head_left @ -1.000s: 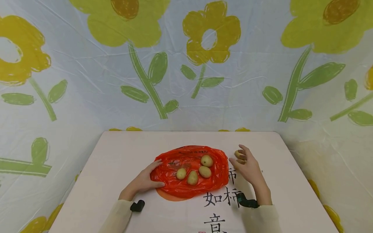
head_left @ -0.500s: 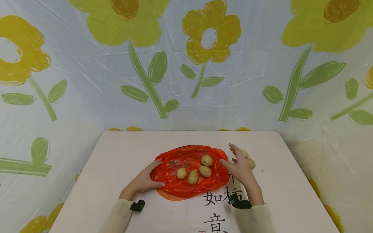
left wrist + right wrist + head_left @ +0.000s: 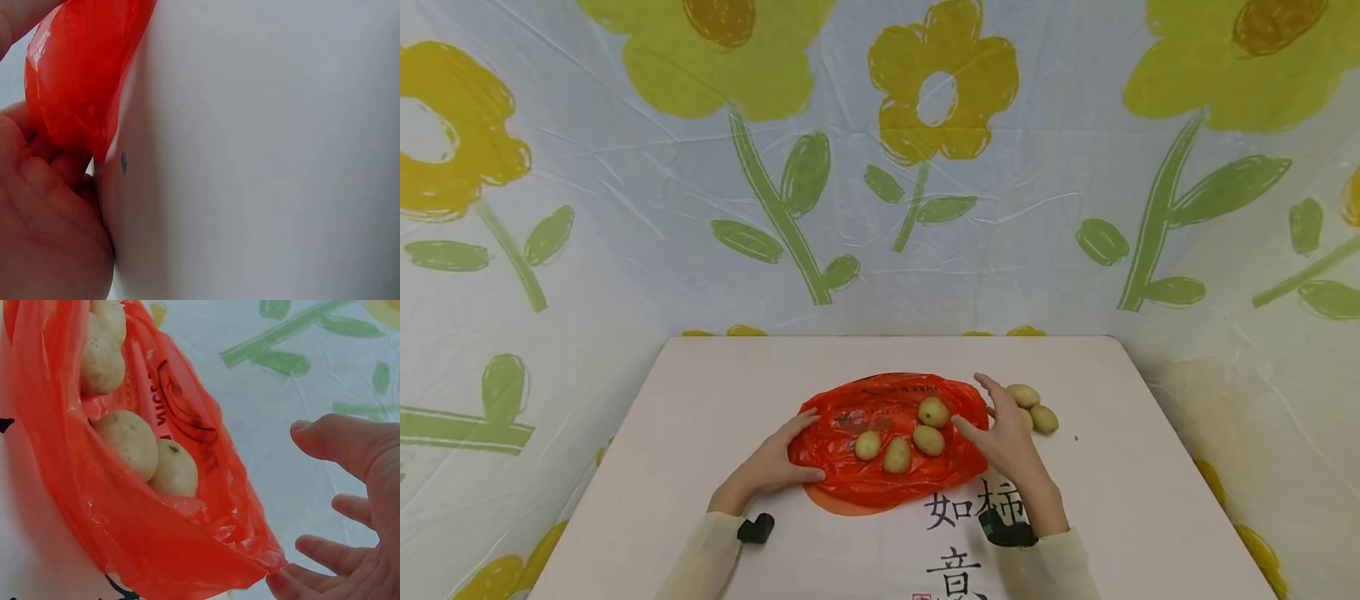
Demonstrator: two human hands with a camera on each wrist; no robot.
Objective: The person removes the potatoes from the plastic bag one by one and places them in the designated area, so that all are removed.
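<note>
The bag looks like thin plastic film, crinkled and glossy, translucent where light passes through, with bright highlights along its folds. The potatoes have mostly smooth, matt skins, finely speckled. The tabletop appears smooth and matt. The patterned backdrop is a creased sheet with a faint sheen, fabric or plastic. The sleeves look like soft, matt cloth.

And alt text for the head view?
Four potatoes lie in an open red bag; the left hand holds its left end, the right hand is spread at its right end. More potatoes lie on the table right of that hand.
</note>
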